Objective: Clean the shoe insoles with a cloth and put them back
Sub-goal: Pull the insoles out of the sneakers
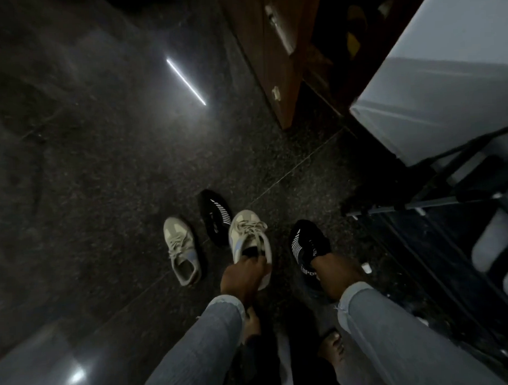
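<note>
Left hand (244,272) grips beige sneaker (249,239) – right hand (335,271) grips black sneaker (306,248)

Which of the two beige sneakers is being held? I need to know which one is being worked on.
The beige sneaker on the right: the left hand holds it at its opening. The other beige sneaker lies untouched on the floor.

A dim room of a home, seen from standing height. A dark speckled stone floor (115,169) reflects a tube light. Beyond the fingers stands a brown wooden cupboard (273,60) with metal handles, beside a pale appliance (446,82); everyday sneakers (182,250) lie loose on the floor near them.
</note>
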Demonstrator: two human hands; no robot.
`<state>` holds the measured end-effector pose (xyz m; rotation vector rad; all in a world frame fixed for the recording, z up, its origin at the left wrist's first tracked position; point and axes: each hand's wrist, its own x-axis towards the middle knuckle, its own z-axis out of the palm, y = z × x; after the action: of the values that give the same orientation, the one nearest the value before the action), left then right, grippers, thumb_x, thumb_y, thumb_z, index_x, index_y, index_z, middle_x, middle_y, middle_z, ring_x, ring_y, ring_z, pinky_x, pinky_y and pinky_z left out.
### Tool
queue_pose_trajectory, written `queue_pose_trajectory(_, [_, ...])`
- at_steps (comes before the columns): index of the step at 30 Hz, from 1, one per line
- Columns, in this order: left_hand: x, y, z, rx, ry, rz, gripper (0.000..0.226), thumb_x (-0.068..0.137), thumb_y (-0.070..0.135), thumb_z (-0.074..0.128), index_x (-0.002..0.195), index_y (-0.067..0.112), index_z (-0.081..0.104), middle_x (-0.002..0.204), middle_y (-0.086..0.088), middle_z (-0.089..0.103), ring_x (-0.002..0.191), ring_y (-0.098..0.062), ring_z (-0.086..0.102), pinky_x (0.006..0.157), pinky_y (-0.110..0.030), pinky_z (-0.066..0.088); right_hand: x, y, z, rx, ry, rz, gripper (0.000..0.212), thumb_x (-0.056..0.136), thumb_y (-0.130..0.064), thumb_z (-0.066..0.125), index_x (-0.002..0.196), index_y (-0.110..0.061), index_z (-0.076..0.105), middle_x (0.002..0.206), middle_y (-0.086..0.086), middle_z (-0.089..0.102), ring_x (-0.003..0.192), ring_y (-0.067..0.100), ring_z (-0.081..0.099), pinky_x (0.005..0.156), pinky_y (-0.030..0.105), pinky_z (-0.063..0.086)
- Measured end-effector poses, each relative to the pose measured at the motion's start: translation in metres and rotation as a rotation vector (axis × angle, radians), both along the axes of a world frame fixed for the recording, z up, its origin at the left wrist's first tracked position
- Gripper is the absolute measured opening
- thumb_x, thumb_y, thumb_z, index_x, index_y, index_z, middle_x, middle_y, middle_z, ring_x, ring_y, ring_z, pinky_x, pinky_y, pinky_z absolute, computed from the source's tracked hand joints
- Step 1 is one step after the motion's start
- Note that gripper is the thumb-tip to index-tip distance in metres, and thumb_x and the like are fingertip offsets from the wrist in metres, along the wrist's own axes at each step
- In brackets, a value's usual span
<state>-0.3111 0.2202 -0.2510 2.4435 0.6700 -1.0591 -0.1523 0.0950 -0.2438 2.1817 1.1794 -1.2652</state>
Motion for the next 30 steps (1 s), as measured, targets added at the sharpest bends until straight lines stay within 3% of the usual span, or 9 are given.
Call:
queue_pose_trajectory(10, [0.049, 0.053, -0.137, 0.097, -0.185, 0.018, 0.035, 0.097, 0.021, 0.049, 0.131, 0.015, 0.042, 0.129, -0.007, 0.053, 0.119, -0.031, 0.052, 0.082, -0.045, 0.048, 0.039, 0.05, -0.15, 0.227, -0.098, -0.11, 0.021, 0.092, -0.003, 0.045, 0.104, -0.002, 0.063, 0.104, 0.019, 0.064, 0.096, 0.036, 0.061, 0.073, 0.037, 0.046])
queue_pose_trajectory(14, [0.069, 0.078, -0.175, 0.125, -0.303, 0.116, 0.03, 0.094, 0.019, 0.055, 0.123, 0.013, 0.048, 0.124, -0.01, 0.054, 0.114, -0.032, 0.055, 0.082, -0.047, 0.051, 0.06, 0.082, -0.185, 0.326, -0.174, -0.045, 0.021, 0.092, -0.004, 0.047, 0.104, -0.005, 0.063, 0.104, 0.017, 0.063, 0.095, 0.036, 0.062, 0.076, 0.04, 0.05])
queue_pose_trajectory(19, [0.067, 0.086, -0.208, 0.162, -0.268, 0.199, 0.026, 0.098, 0.025, 0.05, 0.119, 0.01, 0.049, 0.119, -0.014, 0.059, 0.11, -0.035, 0.058, 0.078, -0.043, 0.047, 0.065, 0.105, -0.211, 0.258, -0.086, -0.035, 0.025, 0.092, -0.003, 0.051, 0.115, -0.005, 0.059, 0.116, 0.016, 0.059, 0.106, 0.034, 0.059, 0.088, 0.039, 0.048])
queue_pose_trajectory(22, [0.054, 0.071, -0.218, 0.199, -0.191, 0.141, 0.03, 0.096, 0.014, 0.049, 0.126, 0.011, 0.046, 0.121, -0.012, 0.059, 0.112, -0.034, 0.058, 0.082, -0.044, 0.049, 0.051, 0.089, -0.218, 0.296, -0.177, -0.032, 0.021, 0.093, -0.003, 0.048, 0.109, -0.004, 0.06, 0.112, 0.017, 0.061, 0.103, 0.035, 0.06, 0.078, 0.037, 0.046])
queue_pose_trajectory(26, [0.055, 0.057, -0.207, 0.221, -0.137, 0.089, 0.034, 0.096, 0.015, 0.05, 0.129, 0.013, 0.044, 0.126, -0.008, 0.056, 0.117, -0.03, 0.054, 0.081, -0.042, 0.048, 0.04, 0.072, -0.214, 0.216, -0.149, 0.021, 0.022, 0.094, -0.005, 0.046, 0.112, -0.009, 0.057, 0.118, 0.014, 0.059, 0.108, 0.031, 0.058, 0.088, 0.039, 0.048])
queue_pose_trajectory(30, [0.069, 0.058, -0.178, 0.295, -0.164, 0.047, 0.035, 0.096, 0.019, 0.043, 0.13, 0.013, 0.042, 0.127, -0.008, 0.055, 0.118, -0.03, 0.053, 0.086, -0.043, 0.046, 0.044, 0.069, -0.191, 0.291, -0.145, -0.017, 0.019, 0.097, -0.013, 0.047, 0.114, -0.011, 0.055, 0.12, 0.012, 0.058, 0.108, 0.028, 0.056, 0.086, 0.038, 0.047])
